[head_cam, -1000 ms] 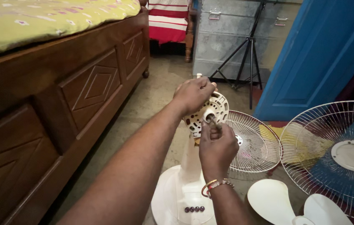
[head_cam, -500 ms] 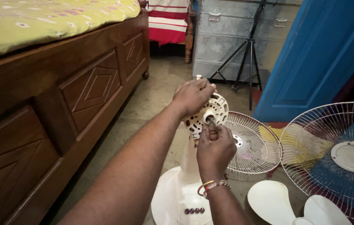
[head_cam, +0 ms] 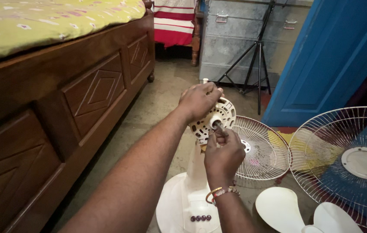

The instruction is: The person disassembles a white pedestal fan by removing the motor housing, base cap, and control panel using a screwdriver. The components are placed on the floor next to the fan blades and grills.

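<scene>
A cream table fan without its guards stands on the floor on a round base (head_cam: 179, 207) with a row of dark buttons. My left hand (head_cam: 198, 101) grips the top of its motor head (head_cam: 220, 115) from behind. My right hand (head_cam: 223, 153), with bangles on the wrist, pinches the metal shaft (head_cam: 219, 127) that sticks out of the front of the motor head.
A rear wire guard (head_cam: 259, 149) lies on the floor behind the fan, a larger front guard (head_cam: 343, 159) to the right, and white blades (head_cam: 293, 211) at the bottom right. A wooden bed (head_cam: 62, 99) runs along the left. A tripod (head_cam: 257, 60), a metal trunk and a blue door (head_cam: 334, 56) stand beyond.
Both hands stay on the motor head; my right hand's fingers have shifted slightly on the shaft. Nothing else has moved.
</scene>
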